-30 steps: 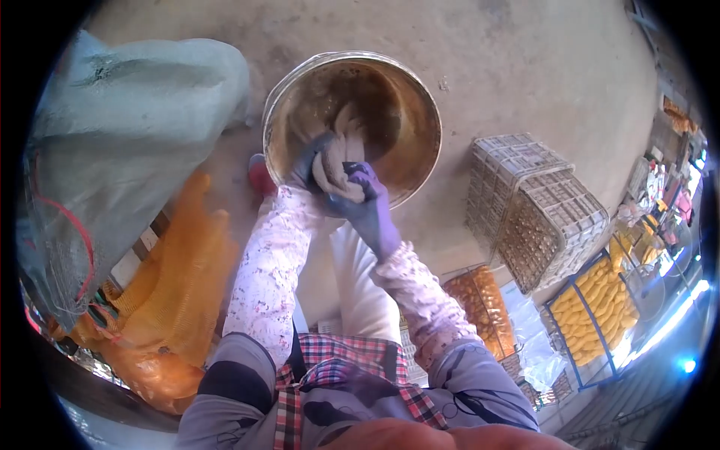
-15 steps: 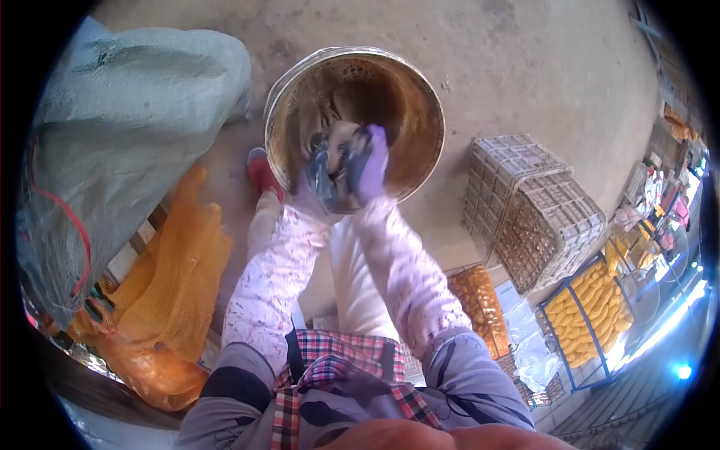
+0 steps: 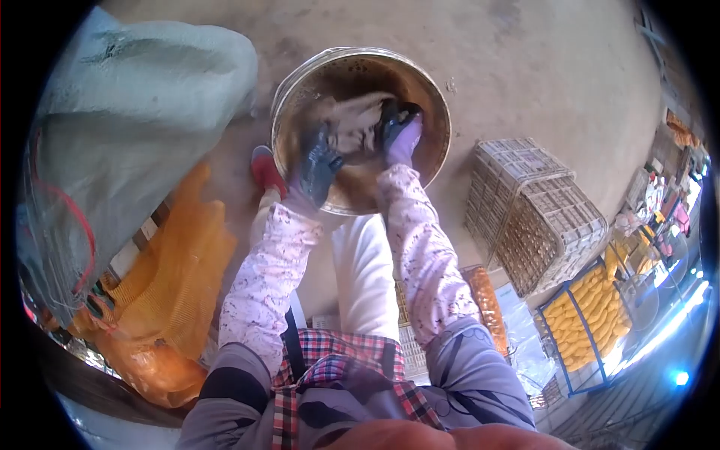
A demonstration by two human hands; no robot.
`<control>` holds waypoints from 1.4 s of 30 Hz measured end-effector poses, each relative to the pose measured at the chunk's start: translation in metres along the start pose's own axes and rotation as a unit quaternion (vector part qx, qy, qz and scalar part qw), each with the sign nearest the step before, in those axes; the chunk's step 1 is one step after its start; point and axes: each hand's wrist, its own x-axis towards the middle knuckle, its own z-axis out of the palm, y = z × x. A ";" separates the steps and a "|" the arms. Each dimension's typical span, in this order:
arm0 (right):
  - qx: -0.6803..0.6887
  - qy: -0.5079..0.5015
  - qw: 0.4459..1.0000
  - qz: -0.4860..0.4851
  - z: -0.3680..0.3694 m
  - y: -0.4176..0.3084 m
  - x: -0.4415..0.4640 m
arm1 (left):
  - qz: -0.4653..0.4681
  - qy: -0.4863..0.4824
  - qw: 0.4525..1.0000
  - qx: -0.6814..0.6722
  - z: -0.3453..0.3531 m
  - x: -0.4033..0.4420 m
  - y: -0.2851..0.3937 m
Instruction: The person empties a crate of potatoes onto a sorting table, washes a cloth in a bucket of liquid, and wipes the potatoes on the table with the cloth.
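Observation:
A wet, greyish-brown cloth [image 3: 354,126], blurred by motion, is spread between my hands inside a large round metal bucket [image 3: 442,135]. My right hand [image 3: 403,135], in a purple glove with a dark coated palm, grips the cloth's right end near the bucket's inner wall. At the cloth's left side is my left hand [image 3: 319,166], gloved the same way. Its fingers seem closed on the cloth edge, though blur hides the exact hold. Brown staining covers the bucket's inside, and what lies at the bottom under the cloth cannot be made out.
Stacked plastic crates [image 3: 525,202] stand right of the bucket. A large grey-green sack [image 3: 150,90] and orange mesh netting [image 3: 180,262] lie to the left. Yellow filled bags sit in a blue-framed rack [image 3: 589,319] at lower right. My red shoe [image 3: 265,169] is beside the bucket.
My hands have moved apart, the right one up and rightward. The cloth, bunched between them before, is now stretched out higher in the bucket.

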 end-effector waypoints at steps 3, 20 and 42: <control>-0.283 -0.011 0.959 -0.009 0.064 0.099 0.000 | -0.061 0.035 0.990 -0.122 -0.008 0.016 0.011; 0.000 -0.294 0.848 -0.440 -0.058 -0.063 -0.075 | -0.234 0.063 0.965 -0.103 0.003 0.045 0.028; -0.273 -0.151 0.947 0.080 0.016 0.025 -0.002 | 0.022 0.127 0.992 -0.007 0.033 -0.020 0.049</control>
